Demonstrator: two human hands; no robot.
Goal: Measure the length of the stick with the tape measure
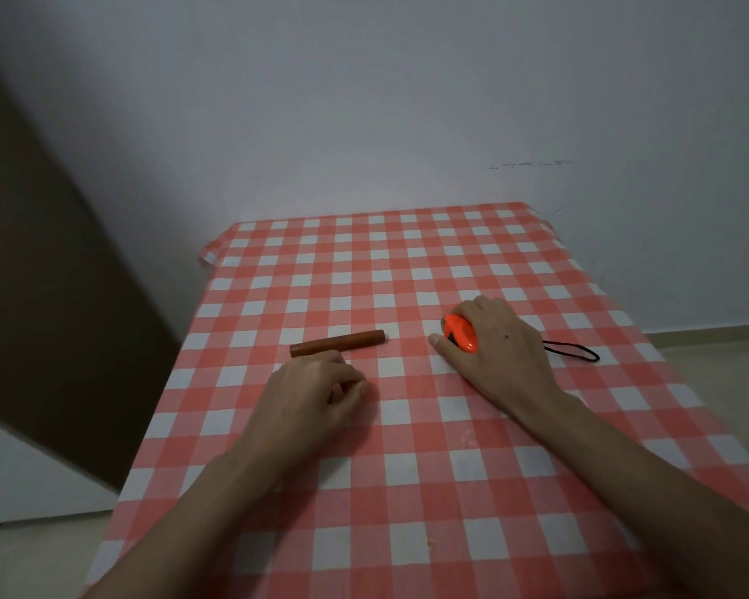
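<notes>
A short brown stick (337, 343) lies crosswise on the red-and-white checked table (407, 261), left of centre. My left hand (316, 391) rests on the cloth just in front of the stick, fingers curled loosely, holding nothing I can see. An orange tape measure (461, 332) sits on the table to the right of the stick. My right hand (498, 352) lies over it, thumb at its left side and fingers wrapped round its far side. Its black wrist loop (574, 352) trails out to the right from under the hand. No tape blade is pulled out.
A pale wall stands right behind the table's far edge. A dark brown panel (40, 317) leans at the left. Tan floor (710, 348) shows beyond the table's right edge and at the lower left.
</notes>
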